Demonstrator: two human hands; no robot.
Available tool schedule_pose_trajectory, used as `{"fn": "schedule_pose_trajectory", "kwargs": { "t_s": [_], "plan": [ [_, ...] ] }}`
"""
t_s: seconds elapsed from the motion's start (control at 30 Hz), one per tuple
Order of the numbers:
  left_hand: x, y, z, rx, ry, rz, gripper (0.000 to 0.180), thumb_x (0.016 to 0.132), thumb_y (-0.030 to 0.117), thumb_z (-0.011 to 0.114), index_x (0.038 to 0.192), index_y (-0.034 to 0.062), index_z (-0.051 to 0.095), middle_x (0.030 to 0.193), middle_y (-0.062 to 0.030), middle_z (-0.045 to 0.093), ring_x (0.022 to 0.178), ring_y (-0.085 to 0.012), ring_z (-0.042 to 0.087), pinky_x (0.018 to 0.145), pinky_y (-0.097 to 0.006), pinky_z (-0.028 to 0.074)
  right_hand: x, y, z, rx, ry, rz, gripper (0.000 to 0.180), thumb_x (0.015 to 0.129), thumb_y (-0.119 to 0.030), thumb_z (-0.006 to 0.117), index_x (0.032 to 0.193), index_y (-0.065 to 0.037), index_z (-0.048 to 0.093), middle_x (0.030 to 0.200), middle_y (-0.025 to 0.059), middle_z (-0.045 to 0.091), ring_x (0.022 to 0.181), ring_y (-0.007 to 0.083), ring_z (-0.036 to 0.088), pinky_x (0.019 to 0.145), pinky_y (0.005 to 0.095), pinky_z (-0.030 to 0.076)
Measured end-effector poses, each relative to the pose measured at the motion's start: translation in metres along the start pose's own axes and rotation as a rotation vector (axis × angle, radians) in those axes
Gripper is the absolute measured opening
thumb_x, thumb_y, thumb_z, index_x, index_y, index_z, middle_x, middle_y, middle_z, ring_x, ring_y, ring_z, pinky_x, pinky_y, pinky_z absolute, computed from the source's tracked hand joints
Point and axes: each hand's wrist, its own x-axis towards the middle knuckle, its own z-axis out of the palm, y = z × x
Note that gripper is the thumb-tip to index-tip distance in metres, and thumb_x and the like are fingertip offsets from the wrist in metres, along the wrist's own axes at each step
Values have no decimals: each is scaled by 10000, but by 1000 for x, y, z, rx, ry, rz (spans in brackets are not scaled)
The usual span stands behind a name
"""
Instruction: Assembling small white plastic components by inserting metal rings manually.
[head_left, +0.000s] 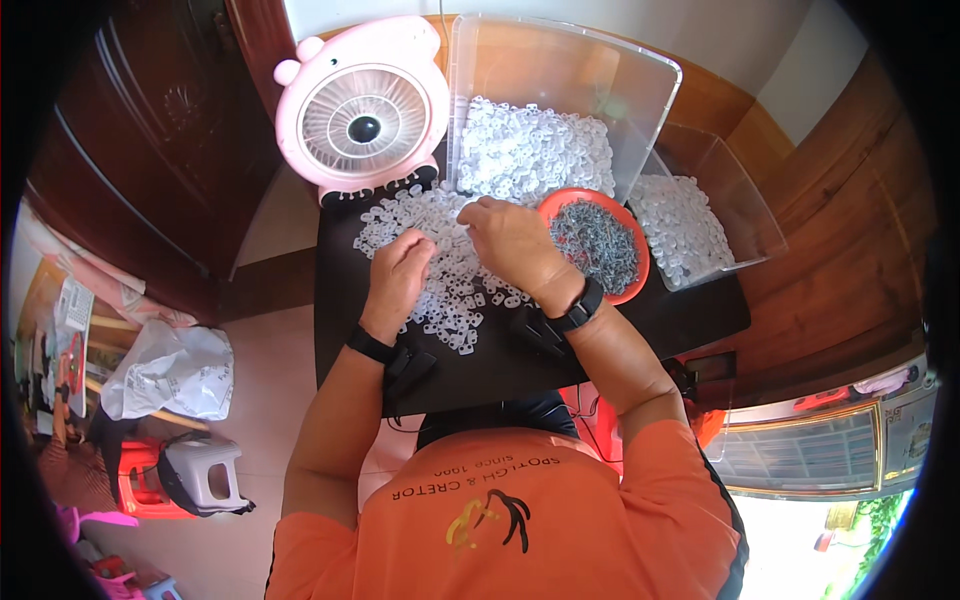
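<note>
A person in an orange shirt works at a small black table (640, 325), both hands resting in a loose heap of small white plastic pieces (440, 265) spread over its top. The left hand (398, 275) lies knuckles-up on the near left side of the heap, fingers curled under; whether they pinch a piece cannot be told. The right hand (513, 243) sits just beside it toward the far right, fingers bent down into the pieces, their grip likewise hidden. Each wrist carries a dark band. Just right of the right hand stands an orange bowl (634, 285) of small grey metal parts. Behind the heap a clear plastic bin (560, 70) holds more white pieces, and a second clear bin (745, 200) to its right holds others. A pink desk fan (363, 105) stands at the table's far left corner.
</note>
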Motion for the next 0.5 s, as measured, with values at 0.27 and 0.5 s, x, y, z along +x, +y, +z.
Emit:
{"fn": "schedule_pose_trajectory", "kwargs": {
  "t_s": [0.27,0.5],
  "plan": [
    [-3,-2,-3,41,14,-2,205,880,163,527,753,11,578,540,6,469,468,-56,421,443,-221,313,-17,39,-46,-71,22,8,130,812,-183,591,839,-74,656,796,105,628,755,312,609,662,404,487],
    [-1,1,0,39,-11,-14,201,880,161,527,752,13,575,536,5,468,460,-60,418,439,-222,313,-58,124,-75,-236,-128,283,149,726,-203,594,805,-88,645,841,126,650,818,326,620,715,446,489]
  ]
}}
